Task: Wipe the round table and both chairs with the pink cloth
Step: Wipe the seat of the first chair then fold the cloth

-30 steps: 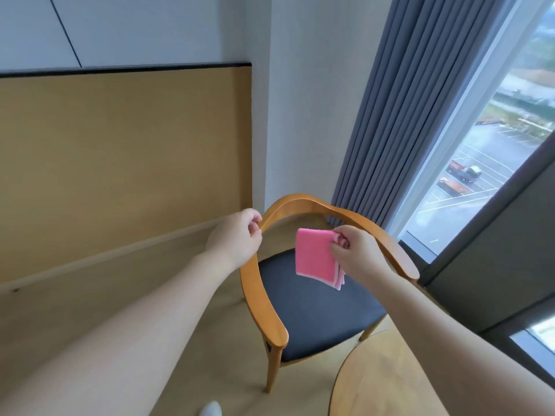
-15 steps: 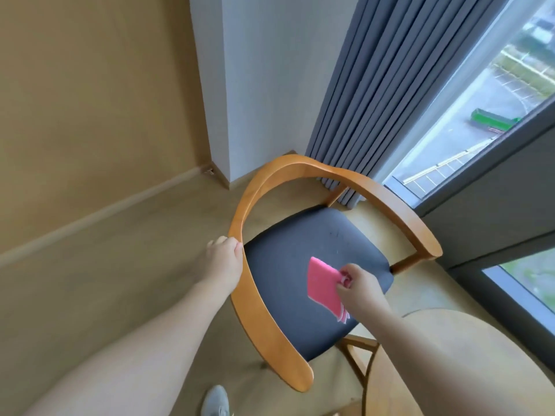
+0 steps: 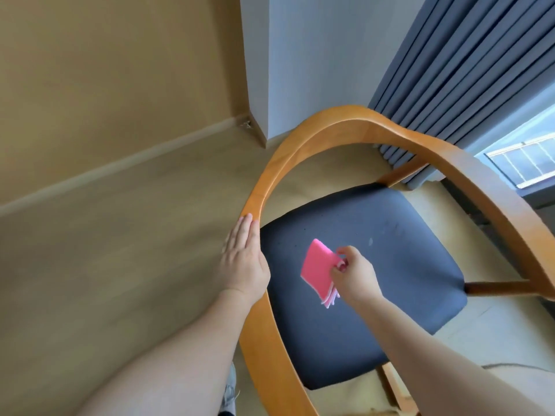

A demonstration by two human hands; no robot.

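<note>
Hands of a person reach down over a wooden armchair with a curved orange-brown back rail and a dark grey padded seat (image 3: 360, 283), seen from above by the head camera. The left hand (image 3: 244, 259) lies flat on the left stretch of the curved rail (image 3: 271, 181), its fingers (image 3: 244, 228) straight and close together, pointing along the wood toward the back of the chair, palm pressed on the rail rather than wrapped round it. The right hand (image 3: 356, 276) hovers above the middle of the seat with its fingers curled, and pinches the folded pink cloth (image 3: 318, 273) between thumb and fingertips at the cloth's right edge. The cloth hangs to the left of that hand, several folded layers showing pale at its lower corner, between the two hands and nearer the right one; whether it touches the seat cannot be told. A few pale specks and smears show on the seat toward its far right part. Grey pleated curtains (image 3: 468, 70) hang behind the chair at the upper right, with a window (image 3: 522, 163) beside them. A tan wall panel (image 3: 105, 70) fills the upper left, above light wood-look flooring (image 3: 105, 250). A grey shoe (image 3: 229, 394) shows at the bottom edge between the left forearm and the rail.
</note>
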